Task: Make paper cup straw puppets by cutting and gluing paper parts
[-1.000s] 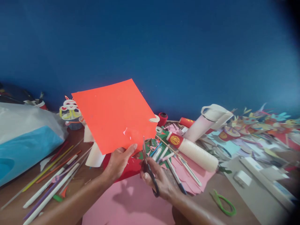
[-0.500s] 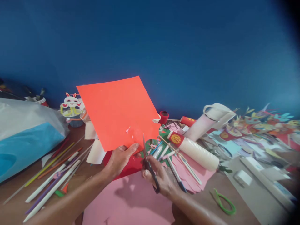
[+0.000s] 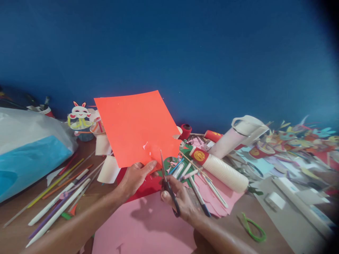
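An orange-red sheet of paper (image 3: 135,123) is held up by its lower edge, pinched between the thumb and fingers of my left hand (image 3: 137,178). Small holes and a ragged notch show along its lower and right parts. My right hand (image 3: 177,195) is closed round a pair of black-handled scissors (image 3: 171,194), blades pointing up at the sheet's lower right edge. Whether the blades are apart I cannot make out. Below both hands lies a pink sheet (image 3: 148,225), with a red sheet (image 3: 148,187) behind it.
A stack of paper cups (image 3: 222,173), markers (image 3: 198,197) and a white jug (image 3: 238,130) stand or lie to the right. Pens and sticks (image 3: 58,204) lie left beside a plastic bag (image 3: 34,151). A rabbit-faced cup craft (image 3: 81,116) stands behind, near the blue wall (image 3: 169,46).
The orange-red sheet has shifted slightly right and its top has dipped a little. Both hands keep nearly the same place and grip.
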`<state>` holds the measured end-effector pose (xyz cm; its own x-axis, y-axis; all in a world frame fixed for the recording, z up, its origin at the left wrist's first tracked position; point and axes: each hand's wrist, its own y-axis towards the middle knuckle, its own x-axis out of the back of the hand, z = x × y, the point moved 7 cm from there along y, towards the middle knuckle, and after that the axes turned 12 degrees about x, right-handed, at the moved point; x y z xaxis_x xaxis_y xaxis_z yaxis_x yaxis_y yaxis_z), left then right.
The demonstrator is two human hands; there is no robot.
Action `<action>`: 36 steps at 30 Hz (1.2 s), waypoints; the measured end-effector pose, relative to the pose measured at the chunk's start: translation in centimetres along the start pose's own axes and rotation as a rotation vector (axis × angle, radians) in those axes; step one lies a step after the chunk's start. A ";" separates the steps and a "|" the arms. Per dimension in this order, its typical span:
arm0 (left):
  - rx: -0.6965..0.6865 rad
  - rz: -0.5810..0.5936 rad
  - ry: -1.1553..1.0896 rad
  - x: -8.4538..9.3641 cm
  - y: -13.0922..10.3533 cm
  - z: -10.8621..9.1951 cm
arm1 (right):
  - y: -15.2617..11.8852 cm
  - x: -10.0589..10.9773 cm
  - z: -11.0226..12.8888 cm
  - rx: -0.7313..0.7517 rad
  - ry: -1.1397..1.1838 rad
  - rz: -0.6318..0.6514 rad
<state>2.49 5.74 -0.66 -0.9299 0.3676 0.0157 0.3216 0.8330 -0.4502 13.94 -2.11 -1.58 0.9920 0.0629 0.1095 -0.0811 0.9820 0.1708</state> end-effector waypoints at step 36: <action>0.004 0.128 0.085 0.1 0.6 -0.4 | -0.3 -0.5 -1.7 -0.099 0.206 -0.033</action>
<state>2.62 6.45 -0.56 -0.8628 0.5045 0.0333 0.4357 0.7753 -0.4572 13.60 -2.14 -3.31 0.9936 0.0557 -0.0985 -0.0486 0.9962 0.0728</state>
